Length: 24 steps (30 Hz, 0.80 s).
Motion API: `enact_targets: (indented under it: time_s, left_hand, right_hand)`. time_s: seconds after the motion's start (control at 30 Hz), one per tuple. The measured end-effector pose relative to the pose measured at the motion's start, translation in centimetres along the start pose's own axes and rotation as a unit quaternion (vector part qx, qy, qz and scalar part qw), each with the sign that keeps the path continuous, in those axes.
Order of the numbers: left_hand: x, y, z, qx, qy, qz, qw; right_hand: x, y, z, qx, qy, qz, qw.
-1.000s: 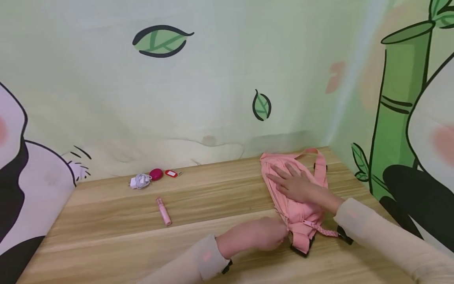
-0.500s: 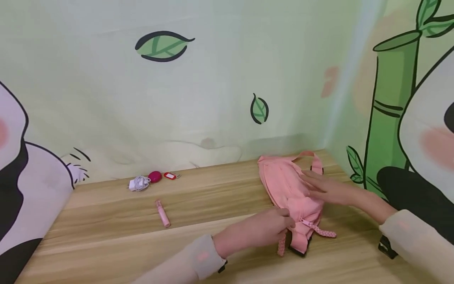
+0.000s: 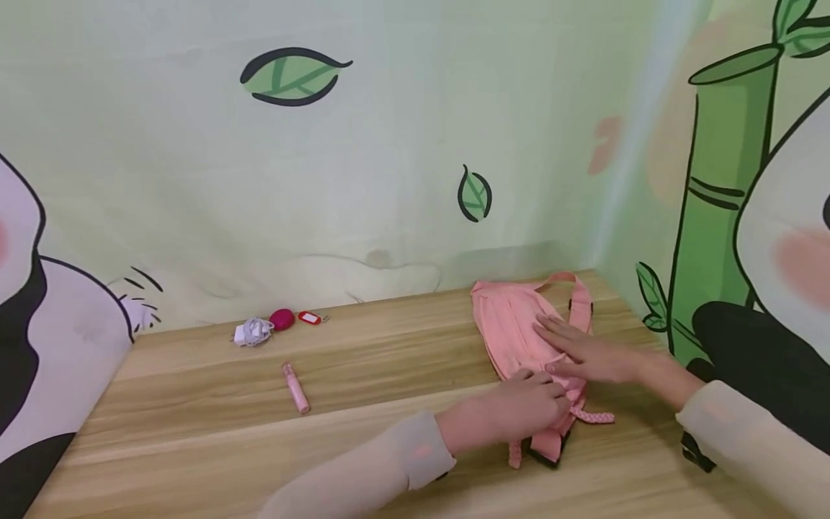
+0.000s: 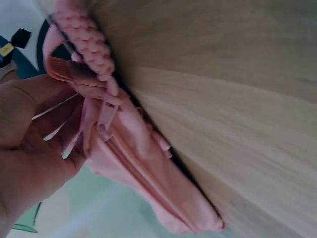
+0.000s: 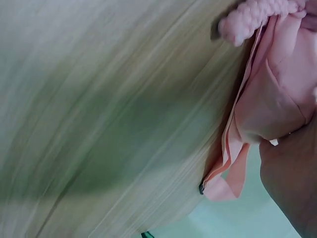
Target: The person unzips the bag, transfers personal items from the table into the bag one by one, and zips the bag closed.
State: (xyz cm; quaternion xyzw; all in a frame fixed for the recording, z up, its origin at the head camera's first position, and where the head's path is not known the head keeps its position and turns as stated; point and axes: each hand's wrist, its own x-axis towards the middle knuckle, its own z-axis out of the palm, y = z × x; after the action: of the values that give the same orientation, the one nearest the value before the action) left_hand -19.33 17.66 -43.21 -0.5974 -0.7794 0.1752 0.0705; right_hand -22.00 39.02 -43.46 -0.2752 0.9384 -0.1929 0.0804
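Note:
A pink sling bag (image 3: 502, 317) lies on the wooden table, its strap looped at the far end. My left hand (image 3: 521, 404) touches the bag's near part, fingers loosely bent over the fabric. In the left wrist view, a zipper pull (image 4: 106, 116) with a braided cord (image 4: 89, 42) hangs at the end of the side zipper, apart from the fingers. My right hand (image 3: 593, 353) rests on the bag's right side, fingers straight. Two braided cords show in the head view, one (image 3: 514, 454) below the left hand, the other (image 3: 595, 417) to its right. The left fingertips are partly hidden.
A pink tube (image 3: 295, 389) lies on the table (image 3: 194, 447), left of the bag. Farther back are a white charger with a coiled cable (image 3: 254, 332), a round magenta case (image 3: 282, 319) and a red tag (image 3: 310, 318). A printed cloth wall (image 3: 389, 144) stands behind.
My left hand has left the near end of the side zipper and moved right, over the bag's front. The right hand has slid from the bag's upper middle toward its right side.

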Motion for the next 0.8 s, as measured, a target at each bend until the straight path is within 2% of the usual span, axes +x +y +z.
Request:
enact_targets:
  time_s: [0.1,0.17,0.3,0.4,0.5,0.53,0.57,0.67,0.8]
  left_hand:
    - [1.0,0.1,0.1,-0.029,-0.007,-0.029,0.9991]
    - [1.6,0.1,0.1,-0.065,-0.007,-0.042,0.9969]
    - [2.0,-0.2,-0.1,-0.144,0.006,-0.028,0.9891]
    - [1.8,-1.0,0.0,-0.225,0.048,-0.015,0.9732]
    - [1.5,-2.3,0.1,-0.303,0.091,-0.026,0.9484]
    - [1.4,-2.8,0.1,-0.329,0.099,-0.031,0.9385]
    - [1.2,-3.2,0.2,-0.345,0.102,-0.037,0.9324]
    - [1.0,-4.0,0.5,-0.367,0.103,-0.029,0.9241]
    - [0.8,-4.5,1.1,-0.375,0.094,-0.001,0.9222]
  right_hand:
    - [0.1,0.0,0.0,0.011,0.0,-0.001,1.0]
    - [0.1,0.0,0.1,0.022,-0.003,-0.001,1.0]
    - [0.1,0.2,0.1,0.022,-0.011,-0.001,1.0]
    - [0.1,0.4,0.3,0.024,-0.012,-0.01,1.0]
    - [-0.1,0.6,0.1,0.051,-0.017,-0.026,0.998]
    - [-0.2,0.7,0.0,0.063,-0.022,-0.028,0.997]
    - [-0.3,0.7,-0.2,0.073,-0.028,-0.028,0.997]
    - [-0.2,0.7,-0.2,0.079,-0.039,-0.028,0.996]
    - [0.0,0.4,0.5,0.058,-0.014,-0.023,0.998]
